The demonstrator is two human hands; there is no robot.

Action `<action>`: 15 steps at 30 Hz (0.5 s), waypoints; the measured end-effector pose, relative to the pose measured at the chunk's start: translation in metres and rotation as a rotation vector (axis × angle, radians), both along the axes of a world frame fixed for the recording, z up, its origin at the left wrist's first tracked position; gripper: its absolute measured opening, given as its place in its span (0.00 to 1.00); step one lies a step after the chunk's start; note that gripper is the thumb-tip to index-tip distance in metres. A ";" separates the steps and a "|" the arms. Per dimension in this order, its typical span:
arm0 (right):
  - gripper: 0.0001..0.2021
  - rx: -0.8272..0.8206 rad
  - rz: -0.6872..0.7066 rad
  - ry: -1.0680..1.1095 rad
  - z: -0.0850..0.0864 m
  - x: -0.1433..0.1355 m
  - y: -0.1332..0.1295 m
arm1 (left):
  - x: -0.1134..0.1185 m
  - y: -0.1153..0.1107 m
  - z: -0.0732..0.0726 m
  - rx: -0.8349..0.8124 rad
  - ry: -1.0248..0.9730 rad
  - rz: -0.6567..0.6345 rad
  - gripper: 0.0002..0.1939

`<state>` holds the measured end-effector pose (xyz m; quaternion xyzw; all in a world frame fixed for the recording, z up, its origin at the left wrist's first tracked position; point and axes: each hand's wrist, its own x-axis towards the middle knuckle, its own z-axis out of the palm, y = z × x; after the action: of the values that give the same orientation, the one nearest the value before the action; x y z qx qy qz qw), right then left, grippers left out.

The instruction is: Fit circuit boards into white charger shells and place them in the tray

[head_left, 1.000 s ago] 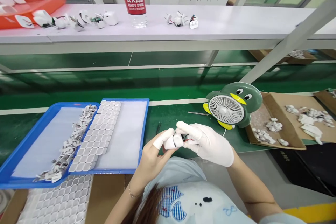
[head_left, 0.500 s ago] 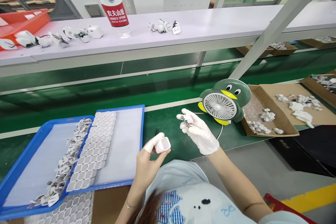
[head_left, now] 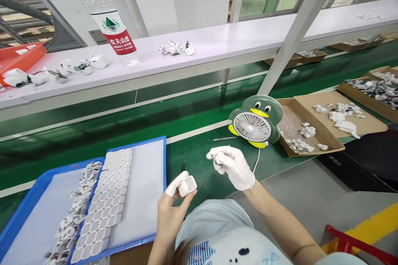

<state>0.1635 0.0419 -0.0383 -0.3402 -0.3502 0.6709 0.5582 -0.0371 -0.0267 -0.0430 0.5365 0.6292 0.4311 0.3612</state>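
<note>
My left hand, with white covers on some fingers, holds a white square-ended housing between thumb and fingers. To its right, my right hand wears a white glove and pinches a small white part with wires. The two hands are apart above the green table. Dark tweezer tips show just behind my left hand. On the left, a blue tray bears rows of white housings, and wired white parts lie in a line beside them.
A penguin-shaped fan stands beyond my right hand, its cable trailing down. Cardboard boxes of small white parts lie at the right. A water bottle, loose parts and an orange tray are on the raised shelf.
The view has shifted. The fingers of my right hand have closed further around the wired part. My left hand still holds the housing.
</note>
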 end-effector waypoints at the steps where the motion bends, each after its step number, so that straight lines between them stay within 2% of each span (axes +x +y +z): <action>1: 0.17 0.009 0.022 0.007 0.000 0.001 0.000 | 0.000 0.000 -0.001 -0.008 -0.006 0.002 0.25; 3: 0.24 0.034 0.063 0.015 -0.001 0.002 0.001 | 0.000 -0.001 -0.002 -0.028 -0.014 0.006 0.26; 5: 0.26 0.046 0.051 -0.002 -0.002 0.001 0.002 | -0.001 -0.002 -0.003 -0.044 -0.017 0.016 0.26; 8: 0.16 0.046 -0.004 -0.047 -0.005 -0.002 0.005 | -0.004 -0.003 -0.005 -0.021 -0.037 0.037 0.26; 10: 0.14 0.038 0.006 -0.058 -0.006 -0.003 0.006 | -0.004 -0.004 -0.005 -0.001 -0.072 0.039 0.26; 15: 0.24 0.088 0.069 -0.065 -0.006 -0.001 0.004 | 0.003 -0.005 0.006 0.019 -0.193 0.072 0.24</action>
<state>0.1628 0.0459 -0.0439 -0.3247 -0.4087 0.6624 0.5373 -0.0345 -0.0315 -0.0372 0.4729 0.6063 0.4994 0.3992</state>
